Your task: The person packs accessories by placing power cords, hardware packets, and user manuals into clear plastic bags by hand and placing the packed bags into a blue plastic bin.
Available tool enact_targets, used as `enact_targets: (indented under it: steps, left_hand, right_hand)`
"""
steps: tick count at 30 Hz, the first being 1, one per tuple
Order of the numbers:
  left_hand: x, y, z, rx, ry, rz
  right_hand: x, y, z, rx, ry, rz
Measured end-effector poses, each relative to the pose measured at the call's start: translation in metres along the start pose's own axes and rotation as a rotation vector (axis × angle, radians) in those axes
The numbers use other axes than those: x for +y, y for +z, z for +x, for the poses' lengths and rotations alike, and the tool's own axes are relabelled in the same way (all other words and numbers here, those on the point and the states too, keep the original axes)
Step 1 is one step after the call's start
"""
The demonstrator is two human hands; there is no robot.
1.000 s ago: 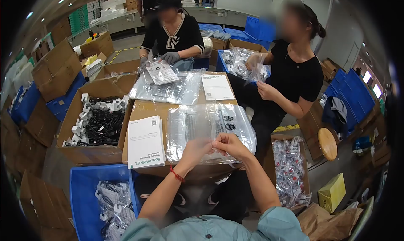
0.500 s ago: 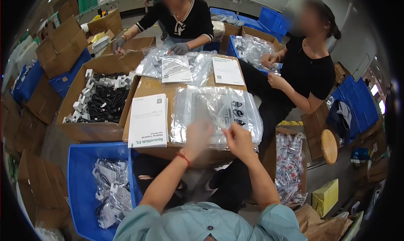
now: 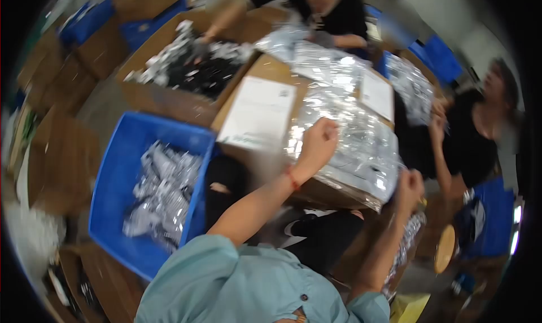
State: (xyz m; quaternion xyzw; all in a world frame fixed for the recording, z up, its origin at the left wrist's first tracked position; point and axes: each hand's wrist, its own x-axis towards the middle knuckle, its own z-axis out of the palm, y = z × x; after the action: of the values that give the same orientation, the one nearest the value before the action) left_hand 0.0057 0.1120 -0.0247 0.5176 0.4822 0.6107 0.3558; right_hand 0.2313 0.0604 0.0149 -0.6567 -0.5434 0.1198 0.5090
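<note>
Clear plastic bags lie stacked and shiny on a cardboard box in front of me. My left hand, a red cord at its wrist, is over the left part of the bags with its fingers curled closed; whether it grips plastic I cannot make out. Just beyond the bags' right corner is my right hand, closed too and blurred, and its contents do not show. White printed manuals are piled left of the bags.
A blue bin with bagged parts stands at my left. Behind it, a carton holds black cables and white pieces, with a co-worker's hand in it. Another co-worker sits at the right. Near that side is a round wooden stool.
The view has turned and blurred. My hands have moved apart, the right one out past the bags' right corner. The far co-worker's hand has gone into the cable carton.
</note>
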Motion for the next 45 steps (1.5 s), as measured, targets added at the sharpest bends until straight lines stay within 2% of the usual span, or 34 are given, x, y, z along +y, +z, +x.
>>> enact_targets:
  steps: [1,3,4,6,7,10,11,14,15,17,18,20,21,22,23,24,25,26,27,28,29,31,32,34,35,39,43,44,45]
  left_hand:
    - [0.002,-0.003,-0.004,-0.001,-0.034,-0.068]
    - [0.016,0.001,-0.009,-0.039,-0.038,-0.138]
    - [0.021,0.005,-0.015,-0.090,-0.019,-0.137]
    - [0.029,0.013,-0.026,-0.101,0.071,-0.081]
    - [0.029,0.010,-0.025,-0.103,0.073,-0.082]
    - [0.038,0.002,-0.024,-0.057,0.302,0.057]
    - [0.040,-0.001,-0.022,-0.067,0.312,0.045]
    - [0.045,-0.012,-0.014,-0.120,0.328,0.143]
    - [0.047,-0.012,-0.014,-0.124,0.338,0.128]
    - [0.048,-0.011,-0.015,-0.241,0.265,0.062]
    - [0.046,-0.014,-0.016,-0.300,0.221,0.033]
    - [0.013,-0.035,-0.012,-0.285,0.430,0.278]
    - [-0.001,-0.052,-0.013,-0.174,0.450,0.467]
    - [-0.009,-0.074,-0.011,-0.065,0.470,0.657]
    - [-0.036,-0.093,0.000,-0.153,0.330,0.756]
    - [-0.029,-0.117,-0.004,0.140,0.464,0.658]
    - [-0.035,-0.136,-0.005,0.261,0.355,0.690]
    - [-0.036,-0.160,-0.006,0.299,0.252,0.644]
    - [-0.043,-0.178,-0.010,0.355,0.133,0.534]
    - [-0.054,-0.191,-0.014,0.412,0.014,0.423]
    - [-0.060,-0.201,-0.018,0.404,0.021,0.427]
    - [-0.067,-0.214,-0.029,0.361,-0.148,0.098]
    - [-0.064,-0.216,-0.034,0.355,-0.144,0.101]
    - [-0.052,-0.220,-0.042,0.265,-0.320,-0.014]
    - [-0.049,-0.221,-0.045,0.221,-0.412,-0.074]
    - [-0.050,-0.220,-0.050,0.171,-0.446,-0.136]
    - [-0.057,-0.224,-0.051,0.213,-0.468,-0.111]
    - [-0.053,-0.224,-0.051,0.208,-0.463,-0.110]
    - [-0.043,-0.224,-0.051,0.170,-0.573,-0.212]
  right_hand:
    - [0.007,-0.007,0.003,0.050,-0.144,-0.183]
    - [-0.014,0.004,-0.009,0.191,-0.297,-0.281]
    - [-0.031,0.015,-0.014,0.153,-0.316,-0.258]
    - [-0.060,0.028,-0.032,-0.174,-0.922,-0.281]
    - [-0.060,0.033,-0.030,-0.171,-0.921,-0.283]
    - [-0.044,0.046,-0.007,-0.288,-0.426,-0.265]
    - [-0.034,0.048,0.001,-0.271,-0.426,-0.275]
    - [0.001,0.050,0.018,-0.465,-0.197,0.117]
    - [0.010,0.055,0.017,-0.452,-0.204,0.106]
    - [0.022,0.062,0.009,-0.516,-0.050,-0.035]
    - [0.021,0.057,0.007,-0.507,-0.051,-0.041]
    - [0.016,0.043,0.001,-0.140,-0.180,-0.017]
    - [0.012,0.039,-0.003,0.043,-0.239,-0.004]
    - [0.000,0.039,-0.010,0.051,-0.227,-0.003]
    - [-0.020,0.044,-0.022,0.094,-0.396,0.064]
    - [-0.043,0.050,-0.036,0.135,-0.558,0.124]
    - [-0.071,0.064,-0.050,-0.060,-0.618,0.038]
    - [-0.078,0.087,-0.059,-0.290,-0.705,0.124]
    - [-0.087,0.110,-0.068,-0.499,-0.728,0.046]
    - [-0.098,0.137,-0.074,-0.617,-0.862,0.048]
    - [-0.105,0.162,-0.081,-0.643,-0.857,0.016]
    - [-0.105,0.184,-0.087,-0.664,-0.850,-0.012]
    - [-0.102,0.188,-0.088,-0.703,-0.860,-0.118]
    - [-0.100,0.196,-0.089,-0.779,-0.872,-0.336]
    - [-0.097,0.197,-0.090,-0.777,-0.867,-0.339]
    - [-0.084,0.190,-0.094,-0.790,-0.860,-0.293]
    - [-0.088,0.193,-0.085,-0.789,-0.960,-0.306]
    - [-0.091,0.193,-0.083,-0.829,-0.807,-0.263]
    - [-0.092,0.192,-0.081,-0.865,-0.653,-0.219]
